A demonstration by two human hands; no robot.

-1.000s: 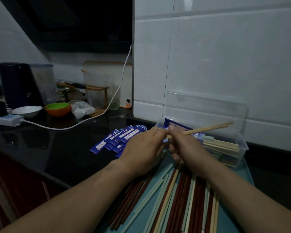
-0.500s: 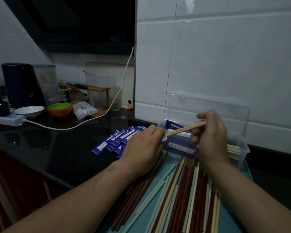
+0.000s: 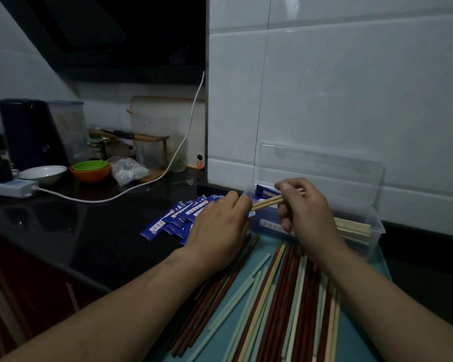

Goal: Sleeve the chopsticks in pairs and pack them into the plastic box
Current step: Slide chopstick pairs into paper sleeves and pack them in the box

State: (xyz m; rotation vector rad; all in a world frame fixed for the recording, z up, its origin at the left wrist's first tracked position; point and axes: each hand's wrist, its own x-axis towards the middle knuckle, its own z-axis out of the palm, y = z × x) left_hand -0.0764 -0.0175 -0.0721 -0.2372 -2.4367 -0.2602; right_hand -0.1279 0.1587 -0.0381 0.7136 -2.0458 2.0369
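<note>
My right hand (image 3: 302, 212) grips a pair of pale wooden chopsticks (image 3: 267, 202) in front of the clear plastic box (image 3: 372, 226). My left hand (image 3: 220, 231) pinches their lower end, apparently together with a blue sleeve that is mostly hidden under its fingers. The box holds several sleeved pairs (image 3: 270, 223) with bare wooden ends at its right. A pile of blue paper sleeves (image 3: 178, 218) lies on the black counter just left of my left hand. Several loose red, pale green and beige chopsticks (image 3: 277, 304) lie on a teal mat (image 3: 361, 343) below my hands.
The box's open lid (image 3: 322, 168) leans on the white tiled wall. At the far left stand a power strip (image 3: 9, 186) with a white cable (image 3: 120, 194), a white bowl (image 3: 42, 173), an orange and green bowl (image 3: 90, 171), a plastic bag (image 3: 128, 172) and a dark appliance (image 3: 29, 131).
My right hand slid up along the chopstick pair, away from my left hand, and now grips it near the upper end. My left hand has stayed at the lower end.
</note>
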